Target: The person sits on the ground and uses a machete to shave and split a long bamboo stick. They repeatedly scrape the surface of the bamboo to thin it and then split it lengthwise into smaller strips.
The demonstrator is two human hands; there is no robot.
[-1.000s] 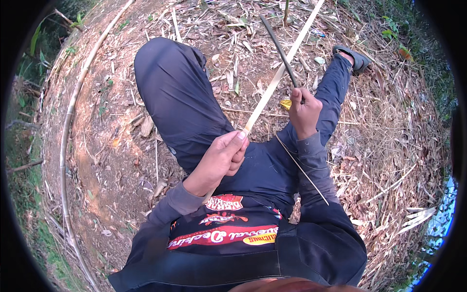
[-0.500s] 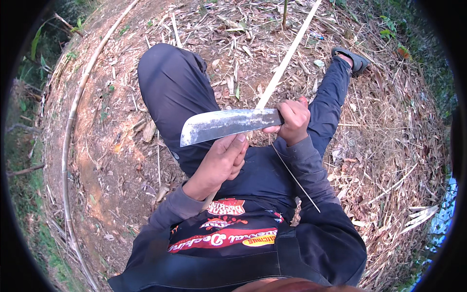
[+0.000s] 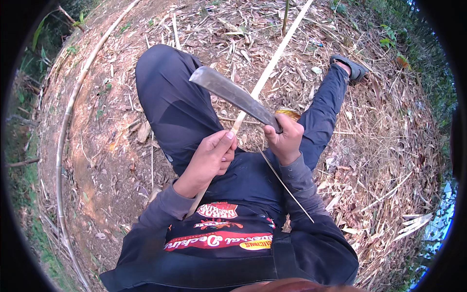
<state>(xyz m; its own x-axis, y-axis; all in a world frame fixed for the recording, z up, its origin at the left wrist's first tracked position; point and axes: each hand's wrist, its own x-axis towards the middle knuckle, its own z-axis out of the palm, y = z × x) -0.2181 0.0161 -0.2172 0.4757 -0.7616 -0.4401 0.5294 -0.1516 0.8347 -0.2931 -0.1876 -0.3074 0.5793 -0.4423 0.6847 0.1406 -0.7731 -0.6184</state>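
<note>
My left hand (image 3: 212, 155) is closed around a long pale strip (image 3: 272, 65), which looks like split bamboo. The strip slants from beside my waist, through the fist, and far out over the ground. In my right hand (image 3: 287, 136) is a machete (image 3: 233, 92), its handle mostly hidden by the fingers. The dark blade points to the upper left, crosses the strip beyond my left hand and is turned nearly edge-on. Something yellow (image 3: 289, 114) shows just behind my right knuckles; I cannot tell what it is. A thin sliver (image 3: 288, 189) lies across my right thigh and forearm.
My bent left leg (image 3: 170, 92) and stretched right leg (image 3: 326, 107) flank the work. A long curved pole (image 3: 64, 141) lies along the left. Dry leaves and shavings (image 3: 374, 160) cover the ground, with pale split pieces (image 3: 413, 225) at the right. A thin upright stem (image 3: 285, 18) stands ahead.
The machete has turned from showing its broad face to nearly edge-on, its tip swinging up and away. My left hand has shifted slightly left and nearer, still gripping the strip.
</note>
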